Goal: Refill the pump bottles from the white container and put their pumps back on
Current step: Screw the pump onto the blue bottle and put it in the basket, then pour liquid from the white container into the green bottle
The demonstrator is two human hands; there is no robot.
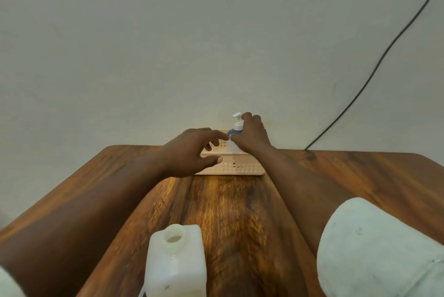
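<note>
In the basket [240, 168] | right hand [252, 137] grips pump bottle [234, 138] | left hand [192, 152] spread, holding nothing

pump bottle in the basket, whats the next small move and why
Probably lift the pump bottle out of the basket: the right hand grips it, its pump is on, the left hand hovers open, and the white container stands uncapped nearby.

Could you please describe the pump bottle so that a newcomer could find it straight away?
At the wooden table's far edge, against the wall, sits a cream perforated basket. The pump bottle stands in it, gripped by the right hand; it alone has a white pump and bluish body.
</note>
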